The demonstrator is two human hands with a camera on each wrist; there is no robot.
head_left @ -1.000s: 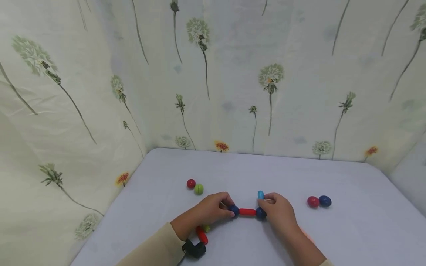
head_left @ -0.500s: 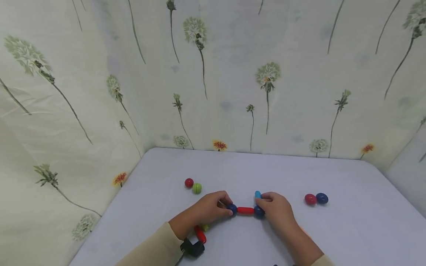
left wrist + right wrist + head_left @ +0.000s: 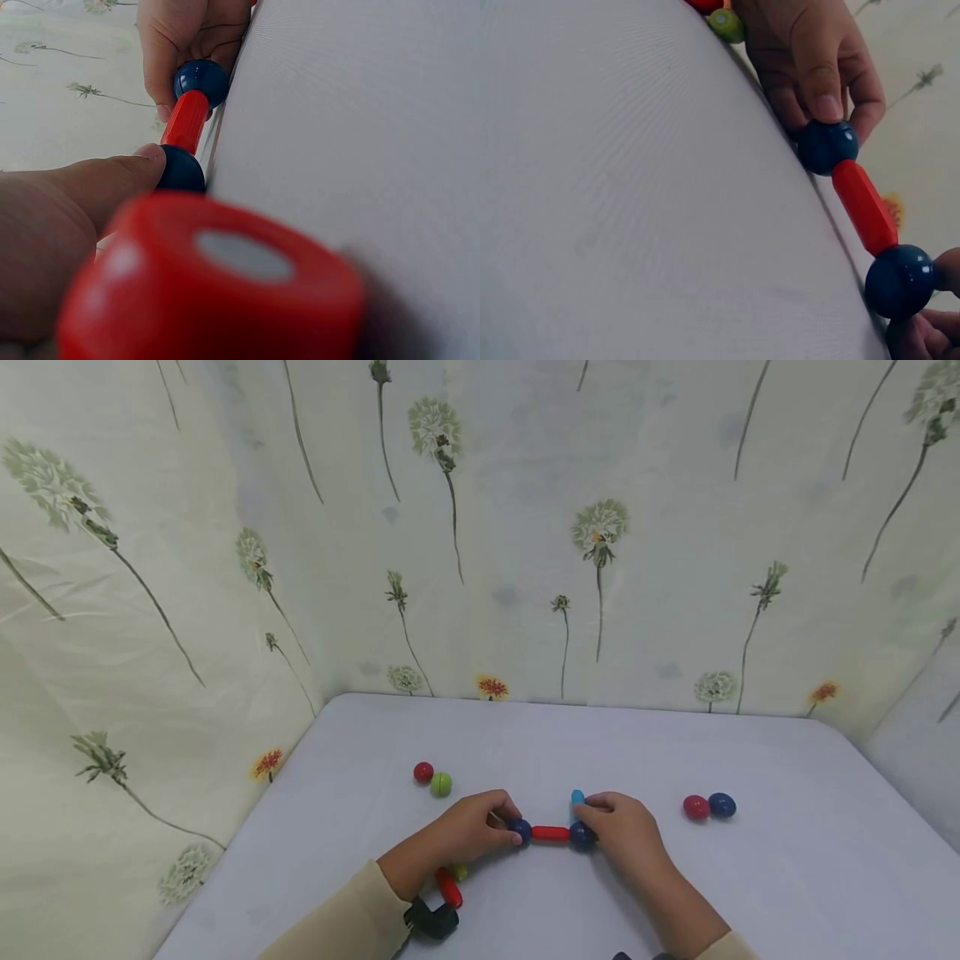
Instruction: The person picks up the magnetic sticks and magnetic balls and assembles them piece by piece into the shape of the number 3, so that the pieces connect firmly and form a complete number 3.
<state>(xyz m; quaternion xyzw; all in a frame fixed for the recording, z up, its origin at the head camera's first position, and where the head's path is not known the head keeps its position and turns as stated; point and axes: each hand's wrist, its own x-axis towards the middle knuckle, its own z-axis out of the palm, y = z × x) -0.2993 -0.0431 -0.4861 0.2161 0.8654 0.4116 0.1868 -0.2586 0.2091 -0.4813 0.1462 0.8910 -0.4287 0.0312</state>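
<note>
My left hand [image 3: 472, 827] pinches a dark blue ball [image 3: 521, 832] between thumb and fingers. A short red rod [image 3: 551, 833] joins that ball to a second dark blue ball [image 3: 581, 836] on the right. From this second ball a light blue rod [image 3: 577, 798] points toward the back of the table. My right hand [image 3: 630, 837] pinches the light blue rod low down, and its fingers partly cover rod and ball. In the right wrist view both balls and the ribbed red rod [image 3: 865, 208] form one straight line, with a hand at each end.
A red ball [image 3: 423, 772] and a green ball [image 3: 441, 784] lie at the back left of the white table [image 3: 637, 743]. A red [image 3: 696, 807] and a blue egg-shaped piece [image 3: 722, 805] touch at right. Beneath my left wrist lies another red rod [image 3: 449, 888] beside a yellow-green piece [image 3: 458, 872].
The whole head view has shifted slightly left. Both hands keep their hold on the joined pieces, with no clear movement between them.
</note>
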